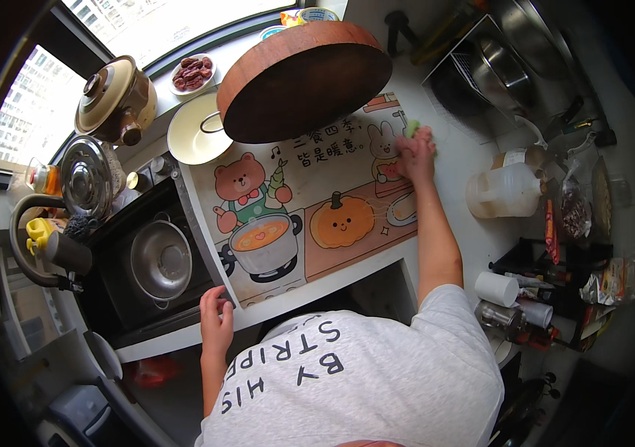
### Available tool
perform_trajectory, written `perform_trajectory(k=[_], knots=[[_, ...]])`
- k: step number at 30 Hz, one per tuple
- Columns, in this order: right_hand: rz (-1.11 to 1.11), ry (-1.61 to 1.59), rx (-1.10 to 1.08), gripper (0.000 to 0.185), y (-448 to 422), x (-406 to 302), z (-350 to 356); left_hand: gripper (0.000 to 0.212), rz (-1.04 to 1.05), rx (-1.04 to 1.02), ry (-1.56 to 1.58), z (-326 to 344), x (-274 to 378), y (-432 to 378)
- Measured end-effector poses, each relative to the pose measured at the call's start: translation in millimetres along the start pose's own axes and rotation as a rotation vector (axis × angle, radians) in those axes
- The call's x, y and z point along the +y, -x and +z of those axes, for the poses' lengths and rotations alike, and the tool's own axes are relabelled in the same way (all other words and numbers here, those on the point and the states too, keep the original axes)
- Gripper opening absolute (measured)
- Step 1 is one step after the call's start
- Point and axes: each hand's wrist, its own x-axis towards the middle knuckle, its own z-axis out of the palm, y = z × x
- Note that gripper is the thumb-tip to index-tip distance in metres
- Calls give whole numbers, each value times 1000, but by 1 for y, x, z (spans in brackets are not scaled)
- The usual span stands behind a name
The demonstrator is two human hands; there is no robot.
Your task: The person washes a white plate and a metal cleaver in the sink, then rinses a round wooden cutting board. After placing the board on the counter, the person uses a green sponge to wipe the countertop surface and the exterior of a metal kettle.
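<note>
My right hand [419, 155] is on a light green cloth or sponge [413, 128] at the right edge of a printed counter mat [328, 167]. Most of that green piece is hidden under the hand. My left hand [217, 318] holds nothing. Its fingers are slightly bent and apart, by the counter's front edge near the black sink [111, 302]. Cartoon figures and writing cover the mat. At its far side a thick round wooden chopping board [306, 84] is tilted up, with a metal ring handle [210, 123] on its left.
A metal basin [161, 260] sits in the sink beside a dark faucet [16, 240]. Along the window are a cream bowl [192, 137], a plate of dates [192, 74] and a lidded clay pot [113, 100]. Rightward stand a plastic jug [502, 190] and a rack with pans [502, 72].
</note>
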Motion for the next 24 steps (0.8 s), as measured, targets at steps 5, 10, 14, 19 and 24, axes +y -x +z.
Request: perform_trajectory(k=[5,10,14,19,24], knots=[[-537,-394,-305,35,2,-122,21,34,-28,-54,-50,45,57,-24],[-707,38,-414,39,-66,-36,19,33,-94,-66,-84,68,78,-17],[-498,97,-354,43,-139,-20,44,33,-118,-52,-108,88,80,-10],[-136,190,-365,49,-176,-12,43,32,-67,-48,-97,101,106,-24],[-57,310,-106,58,-64,74,-10,29,-57,-45,-81,91,94,-22]])
